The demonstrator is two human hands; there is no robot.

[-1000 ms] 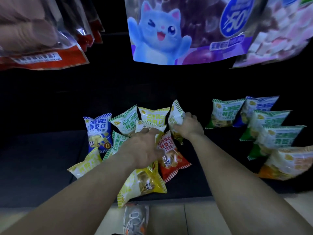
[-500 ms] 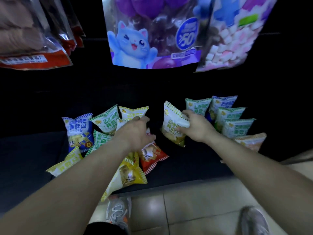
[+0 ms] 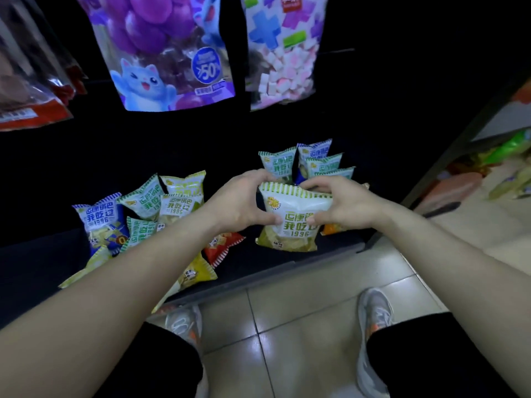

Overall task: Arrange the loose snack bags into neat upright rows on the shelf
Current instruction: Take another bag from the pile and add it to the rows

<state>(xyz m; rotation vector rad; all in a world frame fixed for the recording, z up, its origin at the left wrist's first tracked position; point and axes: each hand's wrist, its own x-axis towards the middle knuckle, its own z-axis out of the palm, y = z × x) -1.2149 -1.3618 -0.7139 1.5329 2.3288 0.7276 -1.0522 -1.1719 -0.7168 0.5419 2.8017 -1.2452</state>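
Note:
Both hands hold one green-edged snack bag [image 3: 293,222] upright near the front of the dark shelf [image 3: 258,271]. My left hand [image 3: 241,205] grips its left side and my right hand [image 3: 344,205] grips its right top corner. Behind it stand several upright bags [image 3: 277,165] in rows at the right. To the left lies a loose pile of bags [image 3: 149,208], among them a blue one [image 3: 100,222], a red one [image 3: 222,245] and a yellow one [image 3: 195,272], partly hidden under my left forearm.
Large hanging candy pouches, a purple cat one [image 3: 161,53] and a marshmallow one [image 3: 283,50], hang above the shelf. Red-trimmed packs [image 3: 26,90] hang at the upper left. Tiled floor [image 3: 287,320] and my shoes [image 3: 373,314] are below. Another rack stands at the right.
My left hand left the loose pile and joined my right hand on the green-edged bag, which has moved right toward the upright rows. The view has shifted right and down.

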